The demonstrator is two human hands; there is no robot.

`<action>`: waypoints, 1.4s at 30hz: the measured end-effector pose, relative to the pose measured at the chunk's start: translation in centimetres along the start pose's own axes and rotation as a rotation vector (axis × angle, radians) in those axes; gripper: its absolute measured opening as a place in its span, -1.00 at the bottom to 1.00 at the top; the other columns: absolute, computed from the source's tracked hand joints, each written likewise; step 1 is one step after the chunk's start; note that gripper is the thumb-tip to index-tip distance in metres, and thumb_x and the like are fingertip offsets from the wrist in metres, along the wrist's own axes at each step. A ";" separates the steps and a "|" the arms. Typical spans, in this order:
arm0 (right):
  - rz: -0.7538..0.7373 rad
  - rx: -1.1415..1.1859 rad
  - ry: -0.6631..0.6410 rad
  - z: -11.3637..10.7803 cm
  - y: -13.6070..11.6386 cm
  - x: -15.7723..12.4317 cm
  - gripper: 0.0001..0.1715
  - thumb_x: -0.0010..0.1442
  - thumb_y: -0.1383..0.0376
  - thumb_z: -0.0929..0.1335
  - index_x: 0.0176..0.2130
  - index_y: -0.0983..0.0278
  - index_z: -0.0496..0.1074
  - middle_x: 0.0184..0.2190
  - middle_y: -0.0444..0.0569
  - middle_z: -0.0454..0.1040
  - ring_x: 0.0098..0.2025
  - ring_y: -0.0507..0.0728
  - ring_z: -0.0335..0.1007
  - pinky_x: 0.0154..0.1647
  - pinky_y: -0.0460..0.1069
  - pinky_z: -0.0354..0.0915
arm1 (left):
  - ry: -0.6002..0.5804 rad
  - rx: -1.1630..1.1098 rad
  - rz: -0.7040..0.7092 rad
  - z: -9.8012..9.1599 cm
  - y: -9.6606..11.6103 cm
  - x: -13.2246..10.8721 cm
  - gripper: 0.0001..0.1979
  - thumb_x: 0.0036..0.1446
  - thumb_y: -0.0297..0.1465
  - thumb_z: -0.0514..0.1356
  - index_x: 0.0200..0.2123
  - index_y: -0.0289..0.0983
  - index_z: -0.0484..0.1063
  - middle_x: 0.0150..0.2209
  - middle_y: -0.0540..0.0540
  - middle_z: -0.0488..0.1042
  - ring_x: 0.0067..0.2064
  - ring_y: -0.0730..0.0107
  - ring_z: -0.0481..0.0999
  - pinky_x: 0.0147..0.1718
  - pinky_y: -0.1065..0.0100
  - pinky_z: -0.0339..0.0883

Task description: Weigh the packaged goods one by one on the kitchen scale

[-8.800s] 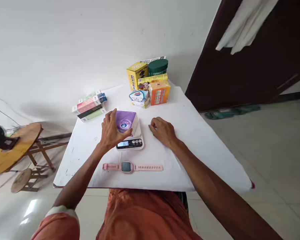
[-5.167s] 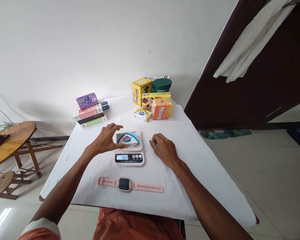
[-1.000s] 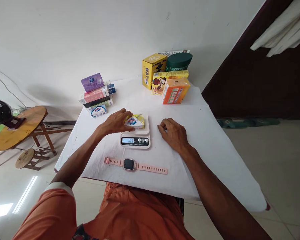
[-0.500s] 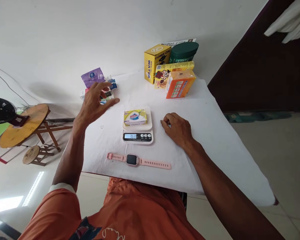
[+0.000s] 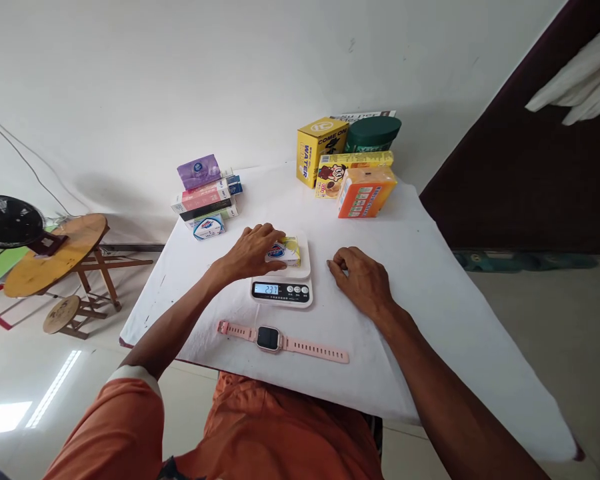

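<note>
My left hand (image 5: 253,253) is closed around the left end of a yellow and white soap box (image 5: 291,252), thumb at the front and fingers over the back. The box is on the platform of a white digital kitchen scale (image 5: 304,273), partly hidden by my hand. The scale's lit display (image 5: 267,289) appears to read 237. To the right of the scale, my right hand (image 5: 361,280) rests on the white cloth with its fingers curled in, nothing visible in them. In front of the scale lies a smartwatch (image 5: 269,338) with its pink strap stretched out flat.
At the back left are a purple packet (image 5: 199,173), stacked cartons (image 5: 205,197) and a blue-white soap box (image 5: 209,227). A yellow box (image 5: 307,157), a green-lidded tub (image 5: 374,133), a yellow carton (image 5: 327,180) and an orange pack (image 5: 363,197) stand at the back right.
My left hand has come down and right from near the left stack and taken hold of the soap box. The display has gone from 363 to about 237. My right hand stays put.
</note>
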State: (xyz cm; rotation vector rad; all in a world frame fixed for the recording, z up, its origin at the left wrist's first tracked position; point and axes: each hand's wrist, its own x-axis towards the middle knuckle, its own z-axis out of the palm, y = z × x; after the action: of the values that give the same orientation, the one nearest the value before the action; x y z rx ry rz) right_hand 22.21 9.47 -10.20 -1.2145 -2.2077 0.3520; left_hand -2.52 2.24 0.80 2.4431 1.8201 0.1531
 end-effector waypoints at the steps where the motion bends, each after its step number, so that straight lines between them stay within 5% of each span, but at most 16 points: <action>1: 0.001 -0.001 0.000 0.0 0.0 0.0 -0.79 0.29 0.26 0.29 -0.40 0.18 0.24 -0.34 -0.04 0.47 -0.38 0.12 0.34 -0.37 0.00 0.12 | 0.004 -0.010 0.001 -0.3 -0.3 0.0 -0.53 0.22 -0.18 0.33 0.13 -0.19 0.38 0.04 -0.20 0.46 0.08 0.02 0.46 0.04 0.03 0.33; 7: -0.014 0.000 -0.004 0.1 0.1 0.0 -0.80 0.30 0.27 0.29 -0.39 0.18 0.24 -0.34 -0.04 0.46 -0.38 0.12 0.33 -0.36 0.00 0.13 | 0.245 -0.066 -0.103 -2.0 -5.5 1.5 -0.57 0.24 -0.17 0.30 0.10 -0.20 0.38 0.05 -0.19 0.43 0.03 0.11 0.46 0.03 0.09 0.36; 13: -0.029 0.001 0.024 0.3 0.2 0.1 -0.79 0.30 0.30 0.29 -0.40 0.18 0.24 -0.36 -0.05 0.45 -0.38 0.11 0.34 -0.35 0.00 0.14 | 0.091 0.079 -0.339 0.0 -11.9 4.0 -0.62 0.21 -0.25 0.31 0.06 -0.20 0.41 0.07 -0.21 0.42 0.12 0.01 0.41 0.11 0.04 0.30; 21: -0.010 -0.040 0.003 0.2 -0.1 0.3 -0.83 0.32 0.33 0.28 -0.36 0.20 0.32 -0.31 -0.03 0.49 -0.33 0.11 0.38 -0.31 -0.01 0.12 | 0.172 0.223 -0.368 1.8 -13.2 4.2 -0.51 0.17 -0.28 0.31 0.16 -0.22 0.39 0.21 -0.34 0.33 0.23 -0.16 0.33 0.16 -0.06 0.26; 25: 0.026 -0.074 -0.036 -0.2 -0.7 0.3 -0.83 0.35 0.34 0.26 -0.31 0.22 0.37 -0.26 -0.02 0.52 -0.31 0.11 0.40 -0.29 -0.01 0.12 | 0.227 0.158 -0.229 -0.1 -11.2 6.4 -0.44 0.14 -0.21 0.34 0.18 -0.21 0.37 0.14 -0.31 0.37 0.19 -0.14 0.38 0.14 -0.11 0.30; 31: 0.065 -0.099 -0.080 -0.9 -1.3 0.4 -0.84 0.36 0.35 0.27 -0.27 0.23 0.42 -0.21 -0.01 0.54 -0.29 0.11 0.42 -0.28 -0.02 0.13 | 0.259 0.021 -0.005 -2.4 -2.5 15.5 -0.27 0.17 -0.07 0.34 0.29 -0.26 0.26 0.16 -0.34 0.37 0.19 -0.09 0.39 0.15 -0.08 0.31; 36: 0.091 -0.120 -0.134 -1.4 -1.7 0.5 -0.83 0.39 0.37 0.27 -0.20 0.25 0.46 -0.15 0.02 0.54 -0.21 0.11 0.48 -0.24 -0.03 0.18 | 0.200 -0.013 0.004 -1.3 3.4 22.1 -0.23 0.15 0.01 0.35 0.26 -0.31 0.25 0.20 -0.41 0.32 0.25 -0.17 0.33 0.16 -0.08 0.28; 42: 0.098 -0.131 -0.180 -1.6 -1.9 0.6 -0.77 0.43 0.33 0.25 -0.07 0.27 0.48 -0.08 0.06 0.55 -0.13 0.16 0.52 -0.24 -0.01 0.23 | 0.236 0.001 -0.049 1.7 6.1 24.4 -0.17 0.03 0.07 0.42 0.19 -0.28 0.27 0.21 -0.44 0.27 0.25 -0.27 0.33 0.17 -0.16 0.22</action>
State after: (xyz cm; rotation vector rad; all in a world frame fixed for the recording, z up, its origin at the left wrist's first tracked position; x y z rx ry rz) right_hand 21.67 8.91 -7.76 -1.4140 -2.3598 0.3743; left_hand 10.42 23.90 0.59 2.4693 1.9671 0.4552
